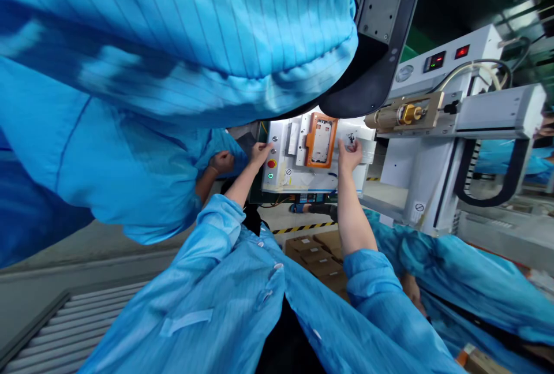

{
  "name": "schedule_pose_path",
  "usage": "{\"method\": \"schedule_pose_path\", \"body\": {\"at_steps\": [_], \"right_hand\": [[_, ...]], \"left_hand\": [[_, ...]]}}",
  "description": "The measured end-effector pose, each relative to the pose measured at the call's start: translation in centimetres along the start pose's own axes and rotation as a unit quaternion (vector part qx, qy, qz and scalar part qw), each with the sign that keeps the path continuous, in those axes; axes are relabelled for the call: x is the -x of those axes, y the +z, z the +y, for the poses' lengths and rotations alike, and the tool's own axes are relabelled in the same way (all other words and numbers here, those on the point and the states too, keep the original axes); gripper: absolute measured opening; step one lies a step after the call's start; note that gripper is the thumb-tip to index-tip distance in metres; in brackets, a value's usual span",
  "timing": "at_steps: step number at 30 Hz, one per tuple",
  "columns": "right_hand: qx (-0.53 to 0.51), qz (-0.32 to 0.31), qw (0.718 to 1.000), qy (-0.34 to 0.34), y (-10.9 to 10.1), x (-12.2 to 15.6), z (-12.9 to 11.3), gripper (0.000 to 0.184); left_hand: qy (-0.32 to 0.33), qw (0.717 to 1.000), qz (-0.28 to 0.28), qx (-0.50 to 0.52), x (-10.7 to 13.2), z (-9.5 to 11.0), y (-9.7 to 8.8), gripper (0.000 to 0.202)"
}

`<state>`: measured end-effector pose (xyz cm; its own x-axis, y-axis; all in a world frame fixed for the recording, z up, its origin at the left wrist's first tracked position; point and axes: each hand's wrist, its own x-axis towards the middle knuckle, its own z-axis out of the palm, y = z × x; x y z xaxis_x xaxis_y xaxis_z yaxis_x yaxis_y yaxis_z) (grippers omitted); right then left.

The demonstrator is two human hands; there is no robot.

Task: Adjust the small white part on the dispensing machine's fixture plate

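Your left hand (pixel 261 152) rests open-fingered by the red button (pixel 272 163) while your right hand (pixel 350 153) seems pinched on a small dark part (pixel 351 138) beside the orange fixture (pixel 321 140).

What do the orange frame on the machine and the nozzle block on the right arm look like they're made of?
The orange frame looks like matte moulded plastic or rubber: even colour, rounded corners, no glints. The nozzle block looks like brass or gold-toned metal, since it shines yellow with bright highlights.
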<state>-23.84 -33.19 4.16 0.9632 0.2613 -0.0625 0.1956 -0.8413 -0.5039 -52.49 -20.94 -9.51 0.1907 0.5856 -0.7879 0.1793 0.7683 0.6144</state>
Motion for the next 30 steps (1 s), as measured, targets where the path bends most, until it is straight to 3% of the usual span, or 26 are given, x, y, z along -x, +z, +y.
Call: {"method": "schedule_pose_path", "body": {"at_steps": [10, 14, 19, 30], "right_hand": [[0.001, 0.018, 1.0, 0.023, 0.4, -1.6, -0.3, 0.086], [-0.012, 0.039, 0.999, 0.015, 0.6, -3.1, -0.5, 0.084], [-0.023, 0.046, 0.999, -0.002, 1.1, -4.6, -1.1, 0.081], [-0.038, 0.053, 0.998, -0.012, 1.5, -5.6, -1.8, 0.076]], "left_hand": [[-0.008, 1.0, 0.003, -0.015, -0.2, -0.4, 0.1, 0.036], [-0.008, 1.0, 0.002, -0.02, -0.5, -0.4, 0.5, 0.037], [-0.008, 1.0, 0.0, -0.027, -0.8, -0.1, 0.3, 0.024], [-0.001, 1.0, -0.001, -0.031, -1.0, -0.1, -0.1, 0.022]]}}
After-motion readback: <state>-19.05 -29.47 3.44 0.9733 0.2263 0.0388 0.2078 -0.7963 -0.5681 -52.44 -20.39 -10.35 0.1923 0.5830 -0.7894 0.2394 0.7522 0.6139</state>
